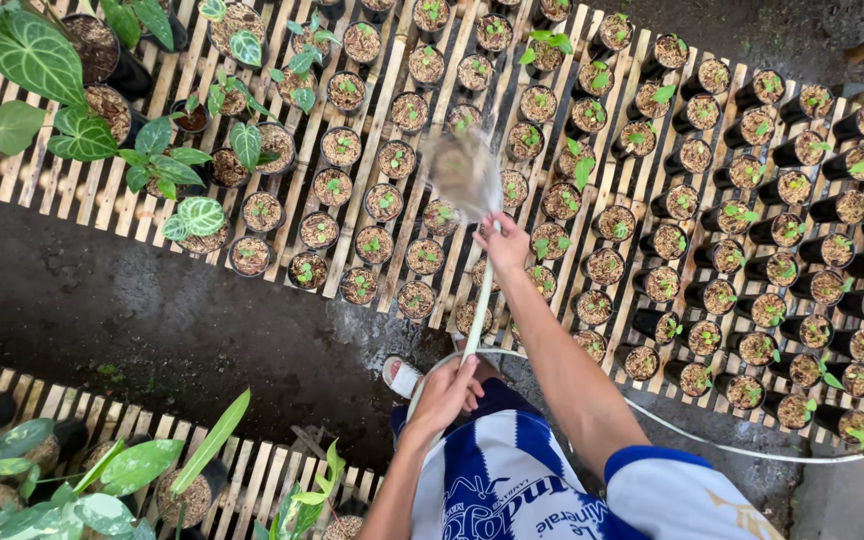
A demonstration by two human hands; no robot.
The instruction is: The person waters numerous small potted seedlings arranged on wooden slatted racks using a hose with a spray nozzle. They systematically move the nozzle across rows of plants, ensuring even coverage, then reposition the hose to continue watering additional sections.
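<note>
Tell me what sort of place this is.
Most likely a plant nursery. Rows of small black seedling pots stand on slatted bamboo benches, bigger leafy plants grow at one end, and the person's right hand and left hand hold a watering hose spraying water.

Smooth pale plastic hose [479, 300], matt black plastic pots [319, 231] w/ coarse soil, rough bamboo slats [372, 130].
</note>
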